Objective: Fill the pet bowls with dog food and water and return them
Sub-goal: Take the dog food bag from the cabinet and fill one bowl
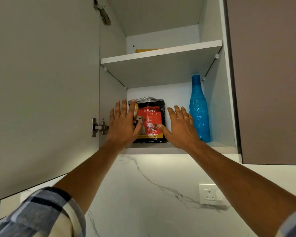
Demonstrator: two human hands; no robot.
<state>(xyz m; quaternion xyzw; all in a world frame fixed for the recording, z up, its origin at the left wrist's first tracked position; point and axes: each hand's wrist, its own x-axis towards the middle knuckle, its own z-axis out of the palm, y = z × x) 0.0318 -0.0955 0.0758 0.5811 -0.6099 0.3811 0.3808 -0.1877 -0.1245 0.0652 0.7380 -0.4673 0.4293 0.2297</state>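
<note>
Black food bag (149, 120) btwn open hands

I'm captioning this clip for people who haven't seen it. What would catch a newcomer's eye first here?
Two open hands, left and right, reach up on either side of a red and black puppy food bag on the lower shelf of an open wall cabinet. A bright blue bottle stands upright just right of the right hand.

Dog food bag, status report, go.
Left hand and right hand open, flanking dog food bag, not gripping. Bag upright on lower shelf. Blue bottle close beside right hand.
</note>
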